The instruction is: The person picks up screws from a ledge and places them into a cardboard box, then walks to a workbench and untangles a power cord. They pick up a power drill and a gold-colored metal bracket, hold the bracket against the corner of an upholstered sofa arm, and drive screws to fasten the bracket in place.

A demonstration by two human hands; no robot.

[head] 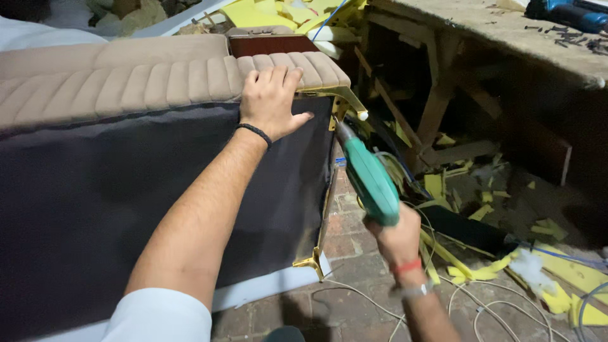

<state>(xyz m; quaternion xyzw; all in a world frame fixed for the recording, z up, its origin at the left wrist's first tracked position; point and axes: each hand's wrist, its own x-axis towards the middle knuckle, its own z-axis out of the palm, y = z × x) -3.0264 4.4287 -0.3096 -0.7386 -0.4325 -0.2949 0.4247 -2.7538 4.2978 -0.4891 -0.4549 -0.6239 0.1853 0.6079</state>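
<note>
At the right end of the overturned sofa (158, 76), the left hand (271, 101) lies flat, fingers spread over the ribbed beige padding and thumb down on the black underside cloth (126, 202); it presses, clasping nothing. Right hand (398, 235) is clenched round the handle of a green power tool (369, 178). Tool's long axis runs up and to the left, nose tipped toward the gold-coloured corner trim (339, 101) at the sofa's edge, just below and right of the left thumb. Nose sits near the trim; contact cannot be told. Left hand is the nearer of the two to that corner. Yellow foam scraps (481, 272) and white cords (481, 310) litter the brick floor (354, 266) beneath.
</note>
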